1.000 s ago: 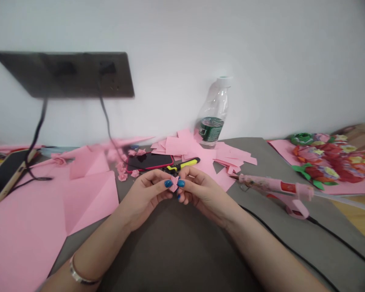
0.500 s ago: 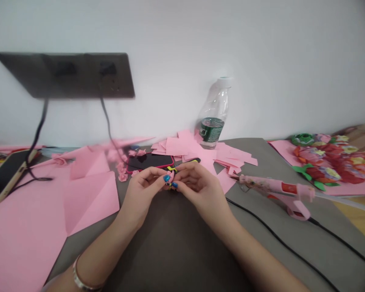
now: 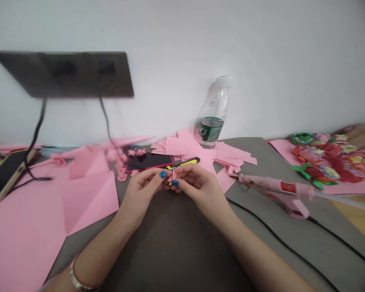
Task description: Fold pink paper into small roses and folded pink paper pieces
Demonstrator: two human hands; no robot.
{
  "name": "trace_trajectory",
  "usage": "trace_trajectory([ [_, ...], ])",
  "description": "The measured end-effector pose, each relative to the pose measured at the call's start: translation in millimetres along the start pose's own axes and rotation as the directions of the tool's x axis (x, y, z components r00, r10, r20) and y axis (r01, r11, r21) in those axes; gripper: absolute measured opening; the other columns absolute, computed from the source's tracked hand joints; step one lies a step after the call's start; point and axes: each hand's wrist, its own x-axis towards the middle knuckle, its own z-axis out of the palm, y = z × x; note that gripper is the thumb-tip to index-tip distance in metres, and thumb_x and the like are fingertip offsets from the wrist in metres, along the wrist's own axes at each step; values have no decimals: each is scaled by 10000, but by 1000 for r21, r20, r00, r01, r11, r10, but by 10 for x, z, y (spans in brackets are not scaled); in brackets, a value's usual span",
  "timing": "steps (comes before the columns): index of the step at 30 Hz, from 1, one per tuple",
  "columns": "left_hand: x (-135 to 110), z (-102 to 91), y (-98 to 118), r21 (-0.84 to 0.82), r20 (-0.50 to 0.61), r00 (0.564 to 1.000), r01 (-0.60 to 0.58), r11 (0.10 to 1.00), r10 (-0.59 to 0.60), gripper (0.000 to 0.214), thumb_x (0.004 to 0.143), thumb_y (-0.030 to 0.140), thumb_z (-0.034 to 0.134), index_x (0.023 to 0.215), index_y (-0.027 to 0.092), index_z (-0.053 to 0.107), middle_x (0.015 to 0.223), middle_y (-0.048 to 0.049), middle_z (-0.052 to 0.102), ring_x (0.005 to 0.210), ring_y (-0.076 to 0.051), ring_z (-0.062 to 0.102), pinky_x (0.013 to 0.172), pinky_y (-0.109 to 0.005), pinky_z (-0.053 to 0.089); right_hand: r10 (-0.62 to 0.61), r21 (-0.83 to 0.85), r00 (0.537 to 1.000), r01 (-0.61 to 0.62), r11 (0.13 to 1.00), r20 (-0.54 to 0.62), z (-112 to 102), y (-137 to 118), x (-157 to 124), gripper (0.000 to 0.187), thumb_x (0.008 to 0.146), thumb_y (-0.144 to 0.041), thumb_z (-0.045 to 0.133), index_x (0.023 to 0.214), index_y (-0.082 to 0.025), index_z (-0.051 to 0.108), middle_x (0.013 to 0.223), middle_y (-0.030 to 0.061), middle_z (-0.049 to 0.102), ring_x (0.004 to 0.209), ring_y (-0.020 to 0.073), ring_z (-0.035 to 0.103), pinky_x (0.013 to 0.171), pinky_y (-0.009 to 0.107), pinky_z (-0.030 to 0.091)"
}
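Observation:
Between the fingertips of both hands is a small folded pink paper flower [image 3: 172,176], partly covered by the fingers. My left hand [image 3: 146,184] pinches it from the left, and my right hand [image 3: 199,182] pinches it from the right, thumb close to the other thumb. Just beyond the fingers lies a yellow and black tool [image 3: 187,162], its near part hidden behind the hands. A phone with a red edge [image 3: 149,161] rests behind my left hand. Several small pink paper flowers [image 3: 121,170] are scattered to the phone's left.
Pink paper pieces [image 3: 179,147] spread below a plastic bottle [image 3: 212,121] by the wall. A pink glue gun [image 3: 276,188] with a black cord lies right. Colourful paper flowers [image 3: 331,158] sit at far right. Large pink sheets [image 3: 24,227] and another phone [image 3: 9,174] are left.
The pink paper flower has turned a little between my fingers, and both thumbs have shifted slightly. More of the yellow and black tool shows behind my right hand.

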Motion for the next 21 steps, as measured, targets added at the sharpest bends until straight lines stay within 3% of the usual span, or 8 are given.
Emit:
trace_trajectory([
  [8, 30, -25, 42, 207, 14, 990, -142, 968, 142, 102, 803, 198, 760, 875, 260, 797, 901, 3, 783, 857, -144, 717, 812, -229, 562, 194, 185, 972, -217, 958, 135, -57, 8, 23, 324, 737, -395, 857, 966, -210, 722, 831, 7, 718, 722, 121, 683, 697, 258, 566],
  [12, 0, -6, 100, 316, -44, 977, -185, 931, 209, 54, 791, 195, 756, 817, 242, 760, 824, 12, 736, 793, -141, 687, 723, -217, 549, 269, 246, 953, -297, 923, 141, -36, -20, 18, 325, 703, -367, 882, 942, -200, 740, 880, 14, 729, 711, 106, 679, 686, 231, 566],
  [15, -6, 3, 119, 368, -25, 974, -202, 907, 227, 27, 810, 217, 739, 804, 236, 757, 835, -5, 702, 822, -155, 661, 699, -220, 531, 298, 282, 944, -327, 902, 143, -25, -52, 17, 307, 687, -339, 892, 922, -203, 748, 862, 0, 727, 702, 93, 678, 673, 201, 563],
  [21, -1, 12, 118, 348, 10, 972, -223, 910, 235, 87, 868, 269, 691, 858, 228, 768, 903, -38, 705, 865, -177, 653, 721, -241, 529, 346, 350, 921, -388, 853, 179, -14, -102, 11, 263, 709, -279, 872, 927, -196, 751, 820, -4, 730, 704, 84, 678, 677, 173, 561],
])
